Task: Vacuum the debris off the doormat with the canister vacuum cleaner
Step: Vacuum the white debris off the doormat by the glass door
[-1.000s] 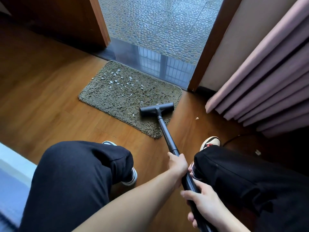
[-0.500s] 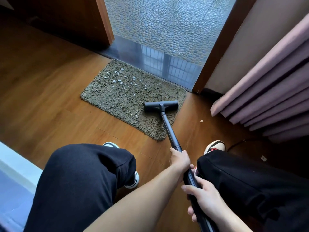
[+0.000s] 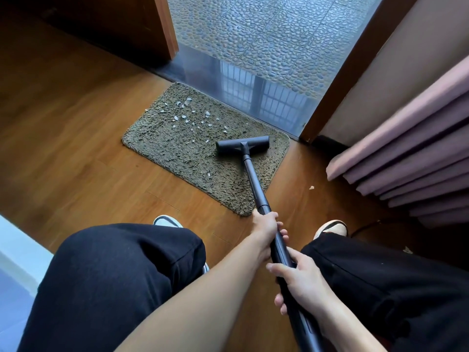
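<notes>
1. At the far left edge, a pale blue-white surface (image 3: pixel 17 252) borders the brown wooden plank floor (image 3: pixel 76 153). A knee in black trousers (image 3: pixel 114 275) fills the lower left.
2. Further right, the olive-green shaggy rectangular doormat (image 3: pixel 162 151) lies on that floor against the glossy dark threshold (image 3: pixel 203 69) of a doorway. Its long axis runs along the threshold, from upper left to lower right.
3. Small white scraps of debris (image 3: pixel 187 115) are scattered over the doormat's far left part, with a few more nearer its middle.
4. Just right of the debris, the dark grey T-shaped floor head (image 3: pixel 242 146) of the vacuum cleaner rests on the doormat's right part, its bar lying crosswise.
5. From the floor head, the slim dark grey wand (image 3: pixel 256 184) slants down and slightly right toward the person. It points away from them, toward the doorway.
6. The left hand (image 3: pixel 266 224) curls its fingers round the wand near the doormat's near corner. The right hand (image 3: pixel 304 283) grips it lower down, fingers wrapped round.
7. At the right, one pale scrap (image 3: pixel 311 187) lies on bare floor beside a folded pink curtain (image 3: pixel 406 161).
</notes>
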Motion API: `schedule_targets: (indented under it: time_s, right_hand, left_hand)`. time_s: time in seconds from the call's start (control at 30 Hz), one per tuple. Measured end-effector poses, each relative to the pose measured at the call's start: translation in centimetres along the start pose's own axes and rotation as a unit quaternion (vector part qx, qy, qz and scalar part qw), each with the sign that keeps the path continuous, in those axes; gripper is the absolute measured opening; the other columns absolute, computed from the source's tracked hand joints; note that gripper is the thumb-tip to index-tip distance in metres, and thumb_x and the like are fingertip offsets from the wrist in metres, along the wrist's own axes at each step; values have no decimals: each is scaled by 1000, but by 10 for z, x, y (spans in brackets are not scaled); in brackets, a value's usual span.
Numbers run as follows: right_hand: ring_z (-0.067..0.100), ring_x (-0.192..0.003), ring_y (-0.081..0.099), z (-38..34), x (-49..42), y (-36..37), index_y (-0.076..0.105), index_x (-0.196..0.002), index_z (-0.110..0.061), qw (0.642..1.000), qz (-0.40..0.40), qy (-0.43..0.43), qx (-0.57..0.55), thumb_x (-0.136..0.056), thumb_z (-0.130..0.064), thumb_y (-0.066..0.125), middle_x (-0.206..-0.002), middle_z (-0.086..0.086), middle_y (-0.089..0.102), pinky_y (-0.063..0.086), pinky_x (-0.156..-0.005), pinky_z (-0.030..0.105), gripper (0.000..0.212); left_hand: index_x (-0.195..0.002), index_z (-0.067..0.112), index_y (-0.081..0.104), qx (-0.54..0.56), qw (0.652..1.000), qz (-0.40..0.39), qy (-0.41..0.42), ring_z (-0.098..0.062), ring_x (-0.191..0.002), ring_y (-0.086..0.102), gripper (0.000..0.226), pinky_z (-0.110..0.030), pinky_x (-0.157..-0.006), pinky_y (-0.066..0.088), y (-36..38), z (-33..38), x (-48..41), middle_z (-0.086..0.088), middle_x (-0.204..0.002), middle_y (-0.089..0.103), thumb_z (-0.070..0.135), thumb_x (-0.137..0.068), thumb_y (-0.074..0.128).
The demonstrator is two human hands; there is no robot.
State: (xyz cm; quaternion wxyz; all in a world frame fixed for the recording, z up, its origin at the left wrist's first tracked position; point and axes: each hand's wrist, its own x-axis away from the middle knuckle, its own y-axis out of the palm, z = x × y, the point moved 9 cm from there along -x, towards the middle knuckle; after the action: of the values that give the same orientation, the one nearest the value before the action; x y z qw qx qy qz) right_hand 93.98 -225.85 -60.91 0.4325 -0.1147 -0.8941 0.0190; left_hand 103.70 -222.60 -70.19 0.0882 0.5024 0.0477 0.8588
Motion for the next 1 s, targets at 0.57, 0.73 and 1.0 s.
schedule_targets:
  time_s: [0.57, 0.73, 1.0]
  right_hand:
    - [30, -44, 60, 30, 50, 35, 58, -111, -31, 997, -60, 38, -13, -93, -14, 67, -60, 11, 58, 50, -41, 29, 26]
    - [31, -44, 60, 6, 12, 36, 61, -114, -27, 999, -38, 14, -17, -95, -13, 64, -55, 8, 55, 50, -40, 31, 23]
    - [29, -38, 58, -42, -53, 43, 62, -106, -24, 998, -30, -5, -46, -96, -9, 62, -72, 16, 52, 48, -35, 29, 18]
  left_hand:
    - [-117, 14, 38, -25, 998, 48, -10, -15, -44, 47, 17, -22, -41, 45, -50, -42, 43, -11, -84, 46, 18, -100, 41]
    - [-136, 14, 32, -46, 998, 46, 9, -13, -40, 47, 35, -21, -39, 45, -48, -1, 11, -9, -81, 45, 16, -101, 41]
    - [-125, 13, 36, -67, 995, 63, 28, -14, -40, 46, 25, -22, -39, 43, -44, 61, -46, -10, -82, 46, 15, -101, 39]
